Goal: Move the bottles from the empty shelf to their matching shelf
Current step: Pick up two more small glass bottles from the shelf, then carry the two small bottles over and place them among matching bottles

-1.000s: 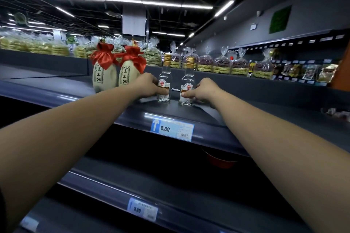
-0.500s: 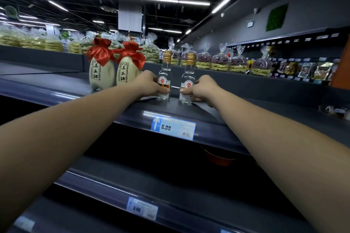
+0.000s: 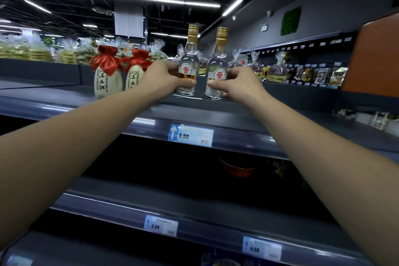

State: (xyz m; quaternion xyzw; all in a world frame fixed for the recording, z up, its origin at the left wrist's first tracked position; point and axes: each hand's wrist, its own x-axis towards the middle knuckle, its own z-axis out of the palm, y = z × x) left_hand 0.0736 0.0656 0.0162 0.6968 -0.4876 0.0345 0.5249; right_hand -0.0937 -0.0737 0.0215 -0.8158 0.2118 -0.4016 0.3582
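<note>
While I am reaching over the shelf (image 3: 248,114), my left hand (image 3: 164,80) is gripping one clear bottle (image 3: 188,65). My right hand (image 3: 239,84), at three o'clock, is pinching its twin (image 3: 218,67).

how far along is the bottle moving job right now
Nothing looks finished: no bottle has reached another shelf. In hand: the left hand grips one clear glass bottle with a gold cap, the right hand grips its twin, both at the dark top shelf. Left: carrying these two away, then the two cream ceramic bottles with red ribbons, untouched to the left.
</note>
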